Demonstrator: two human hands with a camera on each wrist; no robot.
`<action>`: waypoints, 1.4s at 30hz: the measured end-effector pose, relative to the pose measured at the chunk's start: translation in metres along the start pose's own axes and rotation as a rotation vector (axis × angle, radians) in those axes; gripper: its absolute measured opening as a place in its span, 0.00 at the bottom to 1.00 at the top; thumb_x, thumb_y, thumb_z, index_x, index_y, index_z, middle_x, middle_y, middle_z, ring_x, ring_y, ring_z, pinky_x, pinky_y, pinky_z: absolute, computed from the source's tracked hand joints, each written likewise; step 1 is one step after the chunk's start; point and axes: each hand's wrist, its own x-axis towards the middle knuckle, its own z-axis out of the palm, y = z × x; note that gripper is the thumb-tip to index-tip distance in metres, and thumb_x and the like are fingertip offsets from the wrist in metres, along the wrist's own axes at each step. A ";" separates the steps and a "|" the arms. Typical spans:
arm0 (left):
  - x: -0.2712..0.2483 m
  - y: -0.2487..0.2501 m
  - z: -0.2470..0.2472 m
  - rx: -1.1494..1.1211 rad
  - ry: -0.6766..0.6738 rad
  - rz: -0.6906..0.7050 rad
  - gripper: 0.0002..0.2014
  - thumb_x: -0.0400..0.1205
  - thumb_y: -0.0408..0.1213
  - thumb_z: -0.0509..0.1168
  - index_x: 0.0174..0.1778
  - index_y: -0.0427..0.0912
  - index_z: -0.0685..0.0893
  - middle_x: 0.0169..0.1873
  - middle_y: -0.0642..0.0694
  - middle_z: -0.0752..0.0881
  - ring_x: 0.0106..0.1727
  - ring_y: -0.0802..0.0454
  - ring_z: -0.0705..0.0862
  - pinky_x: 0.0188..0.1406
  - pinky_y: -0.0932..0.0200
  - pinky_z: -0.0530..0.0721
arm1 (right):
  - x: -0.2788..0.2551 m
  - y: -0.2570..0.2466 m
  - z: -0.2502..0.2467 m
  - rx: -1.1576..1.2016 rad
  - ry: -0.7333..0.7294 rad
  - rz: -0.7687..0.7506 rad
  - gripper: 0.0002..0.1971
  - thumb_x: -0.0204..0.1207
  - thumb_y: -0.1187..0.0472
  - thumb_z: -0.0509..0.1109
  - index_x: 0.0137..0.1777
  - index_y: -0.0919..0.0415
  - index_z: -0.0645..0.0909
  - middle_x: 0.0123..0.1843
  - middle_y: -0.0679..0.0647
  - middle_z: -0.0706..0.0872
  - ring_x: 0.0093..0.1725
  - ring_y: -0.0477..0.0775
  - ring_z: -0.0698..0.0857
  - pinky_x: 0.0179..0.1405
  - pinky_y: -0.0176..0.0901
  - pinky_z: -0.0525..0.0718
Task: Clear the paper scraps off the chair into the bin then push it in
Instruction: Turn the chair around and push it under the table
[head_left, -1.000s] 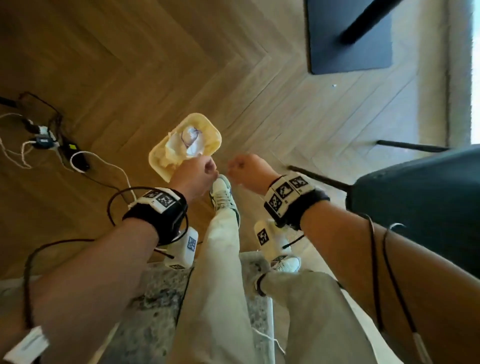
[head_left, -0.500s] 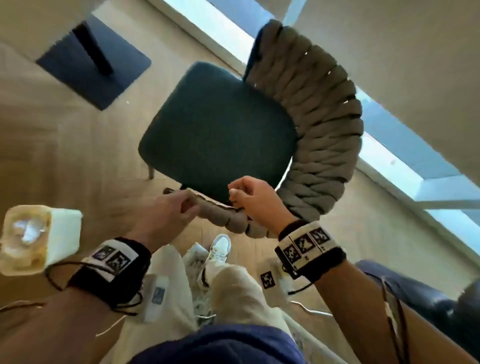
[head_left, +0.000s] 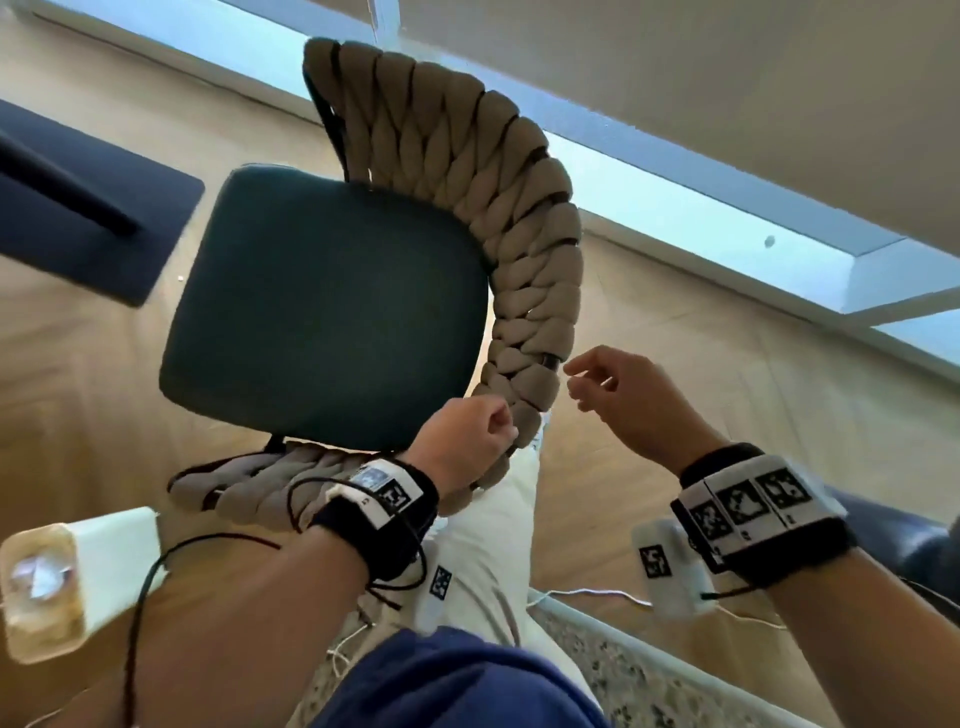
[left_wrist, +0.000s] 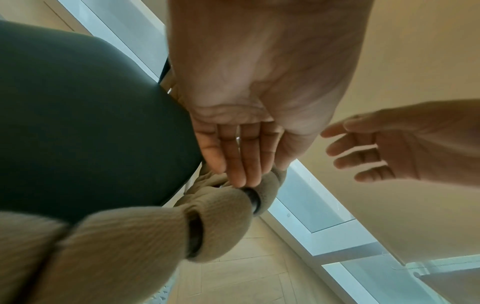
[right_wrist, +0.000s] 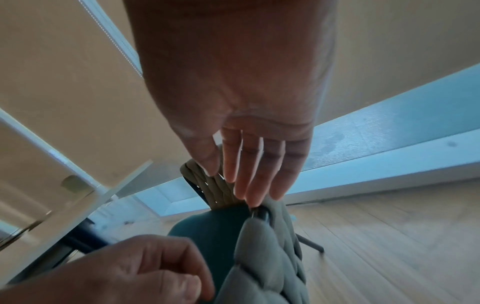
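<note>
The chair has a dark green seat (head_left: 322, 312) with no scraps showing on it, and a beige braided back and rim (head_left: 519, 234). My left hand (head_left: 498, 426) grips the braided rim at the seat's near right corner, its fingertips (left_wrist: 244, 181) on the braid by the black frame. My right hand (head_left: 582, 384) hovers just right of the braid with loosely spread fingers (right_wrist: 249, 185) and holds nothing. The cream bin (head_left: 114, 551) stands at the lower left with crumpled white paper (head_left: 36, 577) inside.
A dark table foot plate (head_left: 104, 228) lies on the wood floor left of the chair. A pale wall with a light blue skirting (head_left: 675, 208) runs behind it. A speckled rug (head_left: 649, 675) and my legs are below, a dark sofa (head_left: 924, 545) at right.
My view swung from the bin on the floor to the chair. Half a second ago both hands held the near braided rim. The right hand has since let go and moved right.
</note>
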 end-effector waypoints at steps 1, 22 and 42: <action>0.011 0.008 0.002 0.003 -0.003 -0.014 0.07 0.81 0.43 0.64 0.45 0.45 0.84 0.41 0.48 0.88 0.44 0.48 0.85 0.47 0.50 0.85 | 0.013 0.002 -0.011 -0.029 -0.021 -0.030 0.06 0.78 0.55 0.68 0.51 0.48 0.85 0.42 0.46 0.88 0.43 0.48 0.87 0.47 0.46 0.85; 0.058 0.071 0.102 -0.066 0.774 -0.637 0.22 0.78 0.58 0.63 0.63 0.49 0.80 0.53 0.48 0.84 0.56 0.46 0.80 0.60 0.49 0.74 | 0.158 0.005 -0.044 -1.000 -0.405 -0.983 0.34 0.71 0.33 0.65 0.71 0.53 0.76 0.76 0.52 0.74 0.82 0.60 0.60 0.78 0.79 0.44; 0.091 0.067 0.087 -0.034 0.891 -0.817 0.28 0.80 0.62 0.52 0.60 0.44 0.81 0.55 0.40 0.84 0.59 0.37 0.80 0.62 0.41 0.72 | 0.184 -0.014 -0.028 -0.920 -0.376 -1.085 0.30 0.71 0.31 0.65 0.63 0.53 0.80 0.64 0.51 0.82 0.73 0.58 0.72 0.76 0.81 0.46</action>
